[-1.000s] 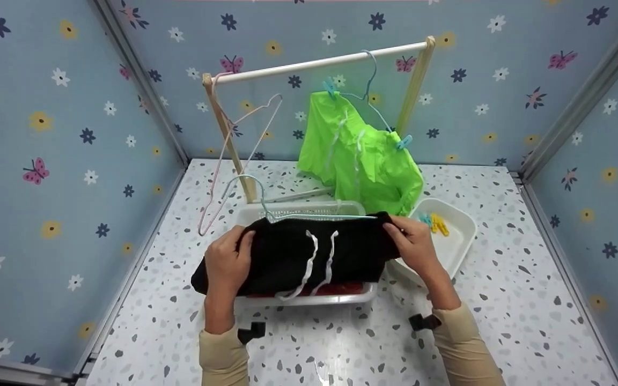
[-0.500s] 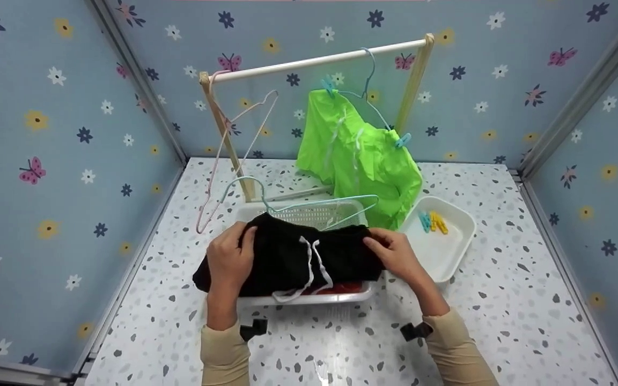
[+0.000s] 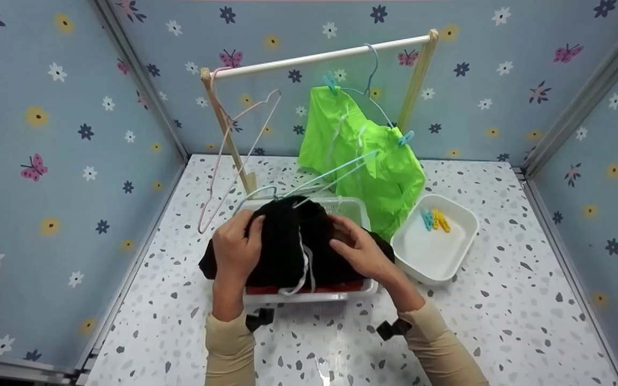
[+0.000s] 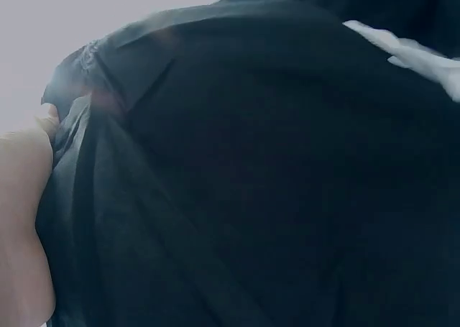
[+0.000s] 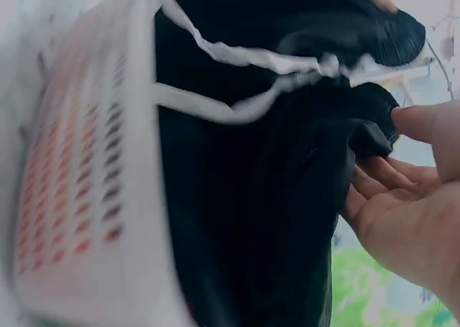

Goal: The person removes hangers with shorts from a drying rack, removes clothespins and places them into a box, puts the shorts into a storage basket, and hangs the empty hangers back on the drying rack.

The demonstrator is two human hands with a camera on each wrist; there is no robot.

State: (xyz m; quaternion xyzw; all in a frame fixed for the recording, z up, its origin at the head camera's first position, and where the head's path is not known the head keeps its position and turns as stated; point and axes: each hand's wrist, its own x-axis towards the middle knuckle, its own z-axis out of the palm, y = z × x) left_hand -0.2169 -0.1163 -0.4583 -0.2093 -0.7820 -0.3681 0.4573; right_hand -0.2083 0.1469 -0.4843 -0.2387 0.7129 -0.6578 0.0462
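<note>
Black drawstring shorts (image 3: 279,246) with white cords (image 3: 306,265) are bunched up over the white basket (image 3: 336,296). My left hand (image 3: 236,244) grips their waistband at the left, thumb in front. At the right, my right hand (image 3: 360,249) pinches the waistband edge; in the right wrist view its thumb (image 5: 417,123) lies on one side of the cloth and fingers on the other. A light blue hanger (image 3: 336,170) leans up to the right, its lower left part hidden behind or inside the waistband. Dark cloth fills most of the left wrist view.
Behind stands a rack with a white rail (image 3: 314,58), holding a pink hanger (image 3: 218,161) and bright green shorts (image 3: 360,145) clipped to a blue hanger. A white tray (image 3: 432,262) with blue and yellow clothespins (image 3: 440,221) sits at right. Red cloth (image 3: 309,289) lies in the basket.
My right hand has moved left, bringing the two waistband sides closer and bunching the shorts. The light blue hanger has gone from level along the waistband to slanting up rightward.
</note>
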